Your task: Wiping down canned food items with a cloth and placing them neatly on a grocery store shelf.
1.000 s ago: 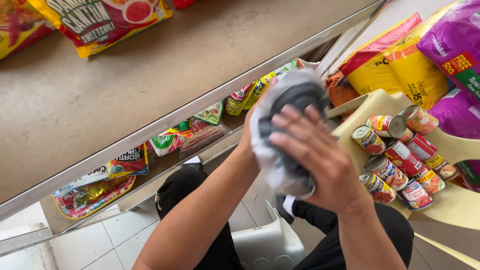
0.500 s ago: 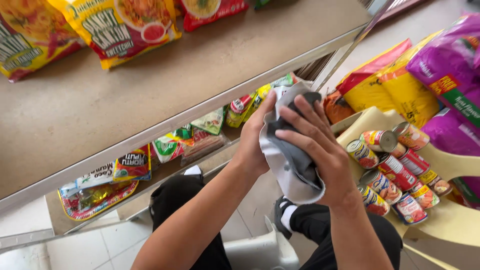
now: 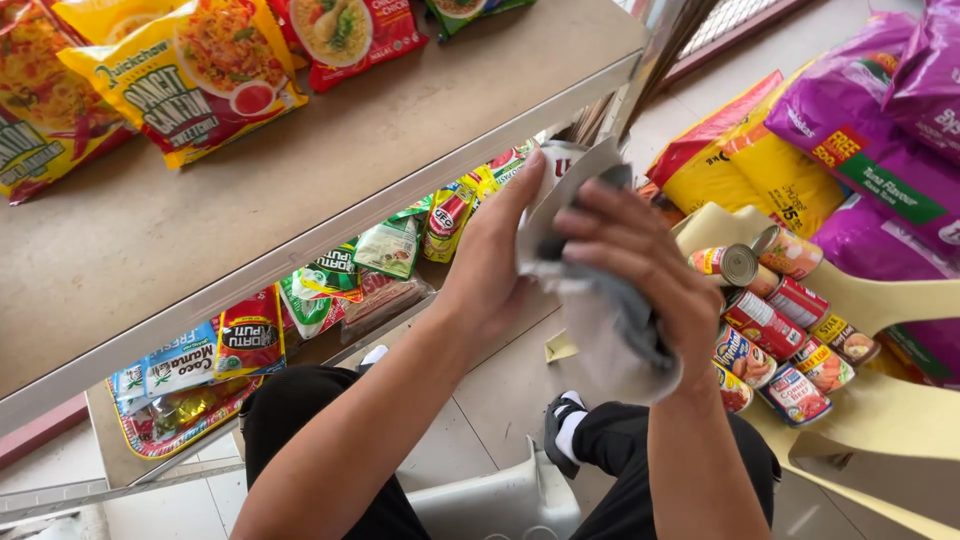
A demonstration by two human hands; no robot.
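You are seated, looking down past a grey metal shelf (image 3: 330, 150) at your two hands, raised in front of you. Your left hand (image 3: 495, 250) is closed around a can (image 3: 558, 170), which is mostly hidden by a grey cloth (image 3: 610, 320); only a little of the can's top shows above your fingers. Your right hand (image 3: 640, 260) is pressed against the cloth, fingers curled over it and gripping it, with the cloth's loose end hanging below your wrist.

On the shelf top, at the upper left, lie bright yellow and red noodle packets (image 3: 180, 80). On the lower shelf, under its edge, more snack packets (image 3: 250, 335) sit in a row.

To your right, a cream plastic chair (image 3: 880, 420) holds a cluster of tins (image 3: 790, 330) lying on their sides, near your right hand. Behind the chair, large purple bags (image 3: 860, 130) and yellow bags (image 3: 760, 170) are stacked on the floor.
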